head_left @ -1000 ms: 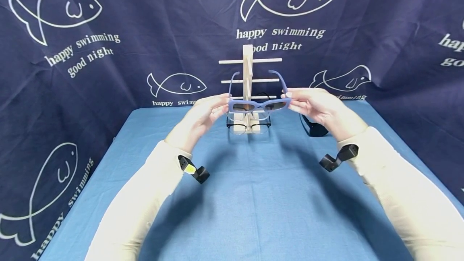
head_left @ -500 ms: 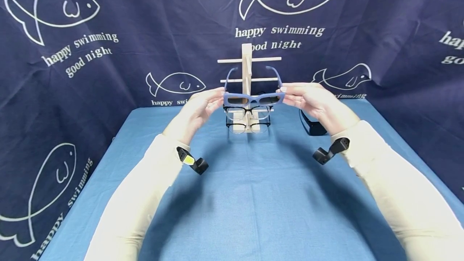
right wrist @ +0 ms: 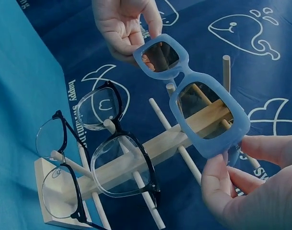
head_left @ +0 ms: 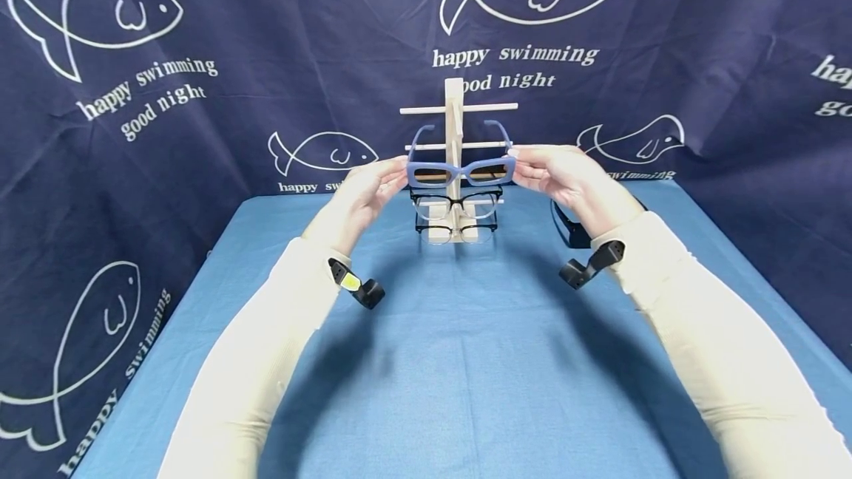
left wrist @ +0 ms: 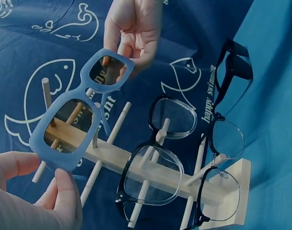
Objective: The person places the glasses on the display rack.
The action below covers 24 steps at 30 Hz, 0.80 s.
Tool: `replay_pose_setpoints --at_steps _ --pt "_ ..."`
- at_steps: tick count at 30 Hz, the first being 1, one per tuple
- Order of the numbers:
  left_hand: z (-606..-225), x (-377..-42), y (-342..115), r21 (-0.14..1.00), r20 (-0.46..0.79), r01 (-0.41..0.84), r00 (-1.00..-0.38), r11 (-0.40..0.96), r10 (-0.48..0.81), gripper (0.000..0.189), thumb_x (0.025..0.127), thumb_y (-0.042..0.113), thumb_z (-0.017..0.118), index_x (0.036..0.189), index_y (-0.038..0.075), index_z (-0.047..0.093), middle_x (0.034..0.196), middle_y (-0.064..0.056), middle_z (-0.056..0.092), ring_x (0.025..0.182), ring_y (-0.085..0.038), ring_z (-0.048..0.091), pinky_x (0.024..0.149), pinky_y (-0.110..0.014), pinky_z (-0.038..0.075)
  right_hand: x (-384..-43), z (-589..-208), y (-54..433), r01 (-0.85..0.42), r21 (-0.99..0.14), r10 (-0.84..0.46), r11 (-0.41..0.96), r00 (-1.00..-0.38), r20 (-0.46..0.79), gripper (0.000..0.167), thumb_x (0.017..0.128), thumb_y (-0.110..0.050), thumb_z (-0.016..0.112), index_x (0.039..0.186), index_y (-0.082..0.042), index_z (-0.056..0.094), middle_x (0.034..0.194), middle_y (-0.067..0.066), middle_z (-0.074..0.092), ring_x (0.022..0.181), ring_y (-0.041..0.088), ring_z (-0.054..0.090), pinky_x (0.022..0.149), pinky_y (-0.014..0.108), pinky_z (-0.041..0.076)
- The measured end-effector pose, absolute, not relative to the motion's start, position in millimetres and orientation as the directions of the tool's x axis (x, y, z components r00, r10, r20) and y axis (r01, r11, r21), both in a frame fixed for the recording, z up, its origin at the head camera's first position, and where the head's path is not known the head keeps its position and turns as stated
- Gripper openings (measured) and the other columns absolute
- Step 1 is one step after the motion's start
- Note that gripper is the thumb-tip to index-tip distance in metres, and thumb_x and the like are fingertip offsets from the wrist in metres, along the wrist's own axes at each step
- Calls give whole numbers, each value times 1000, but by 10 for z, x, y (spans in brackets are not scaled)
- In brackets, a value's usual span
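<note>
**Pinching the blue sunglasses at both ends, in front of the wooden rack**

You grip the blue sunglasses [head_left: 459, 171] with two hands: your left hand [head_left: 362, 194] takes one outer corner and your right hand [head_left: 569, 183] the other. The head view sets them across the rack [head_left: 452, 139], above the two pairs of glasses resting there, and it alone shows both temples reaching back, one on each side of the upright. How your fingers close is clearer from the wrists: each wrist view shows its own hand's thumb and fingers pinching a corner beside the hinge. Both wrist views also give you the tinted lenses large, with the wood showing through. Whether the bridge touches a peg, you cannot tell from any of the three.

Below your hands sit the upper black-framed glasses [head_left: 455, 201] and the lower black-topped glasses [head_left: 456, 228]. From the head they nearly overlap; the wrist views separate them along the rack and show its base plate at the end.

Behind your right wrist, the head view gives only part of a black item [left wrist: 239, 67] on the blue tablecloth [head_left: 426, 375]; your left wrist camera shows more of its dark panels.
</note>
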<state>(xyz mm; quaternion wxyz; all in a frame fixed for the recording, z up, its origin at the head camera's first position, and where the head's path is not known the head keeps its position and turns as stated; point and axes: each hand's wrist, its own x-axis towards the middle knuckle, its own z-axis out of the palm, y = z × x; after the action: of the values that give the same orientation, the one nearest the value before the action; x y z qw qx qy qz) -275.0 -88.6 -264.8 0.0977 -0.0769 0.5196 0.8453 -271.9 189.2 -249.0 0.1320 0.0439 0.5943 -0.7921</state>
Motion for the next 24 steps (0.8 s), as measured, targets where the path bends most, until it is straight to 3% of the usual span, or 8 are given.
replay_pose_setpoints --at_steps 4,10,16,19,22,24 --pt "-2656 -2805 -887 866 -237 -246 -969 -435 76 43 94 -5 55 136 -7 49 140 -18 50 127 -25 51 109 -27 46 -2747 -2513 1878 273 -917 -180 -291 -957 -227 15 93 -3 61 81 -9 68 76 1 60 67 8 57 71 20 56" --pt "-2691 -2899 -882 873 -248 -254 -966 -417 70 43 94 -6 53 137 -6 48 138 -16 51 124 -24 51 110 -27 45 -2795 -2539 1868 279 -912 -199 -300 -954 -226 24 96 0 53 77 -8 66 69 1 60 58 7 54 67 19 55" --pt "-2726 -2952 -881 874 -259 -259 -964 -410 58 42 94 -7 53 136 -7 49 114 -10 59 115 -21 53 110 -27 45 -2851 -2564 1859 312 -894 -204 -321 -945 -257 30 95 2 52 72 -6 68 65 3 65 58 7 59 64 19 57" --pt "-2746 -2967 -884 874 -259 -257 -965 -412 51 29 94 -6 55 123 -4 60 100 -7 60 105 -19 55 109 -28 46 -2874 -2577 1852 329 -884 -209 -333 -940 -272 30 95 2 51 71 -5 68 67 5 67 59 8 62 63 19 58" --pt "-2758 -2973 -890 874 -256 -253 -965 -415 48 12 93 -6 56 96 0 66 92 -5 61 95 -18 56 109 -29 46 -2891 -2583 1850 345 -872 -216 -347 -934 -284 30 96 2 50 72 -4 67 68 6 67 60 8 63 63 18 58" --pt "-2762 -2976 -892 875 -252 -250 -966 -414 50 15 93 -6 56 84 4 64 89 -5 61 91 -17 57 110 -30 46 -2897 -2583 1849 359 -862 -219 -357 -930 -296 29 96 2 50 73 -4 67 69 6 68 62 9 64 63 19 58"
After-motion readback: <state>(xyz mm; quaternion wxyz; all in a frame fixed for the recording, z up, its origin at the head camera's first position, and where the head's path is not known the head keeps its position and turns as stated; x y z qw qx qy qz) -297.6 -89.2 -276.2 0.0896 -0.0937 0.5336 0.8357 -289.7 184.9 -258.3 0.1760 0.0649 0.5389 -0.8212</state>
